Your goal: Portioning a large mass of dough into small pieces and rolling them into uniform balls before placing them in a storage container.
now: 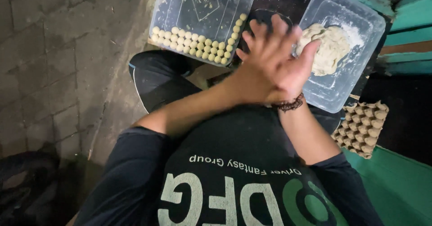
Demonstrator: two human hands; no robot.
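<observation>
I am pressing my two palms flat together in front of my chest, my left hand [270, 61] lying on top with its fingers spread and pointing up and away from me, and my right hand [288, 79] lying beneath it, mostly covered, so only its edge and thumb side are showing. Whether anything is sitting between the palms I cannot tell, since the upper hand is hiding that gap. A dark beaded bracelet [290, 104] is circling my right wrist just below the joined hands. Beyond my fingertips, to the left, a clear plastic container [180, 10] is resting on the ground, and small pale dough balls [193, 43] are lining its near edge in tight rows and running up its right side. To the right, a second clear plastic tub [355, 23] is sitting tilted toward me, dusted with white flour, and a lump of pale dough [330, 48] is lying in it, just beside the tips of my hands. A grey cardboard egg tray [364, 129] is lying below that tub, near my right forearm, on a green painted bench [396, 185]. I am wearing a dark shirt with pale lettering, and my dark-trousered knee [157, 79] is showing above grey paving bricks [58, 50].
</observation>
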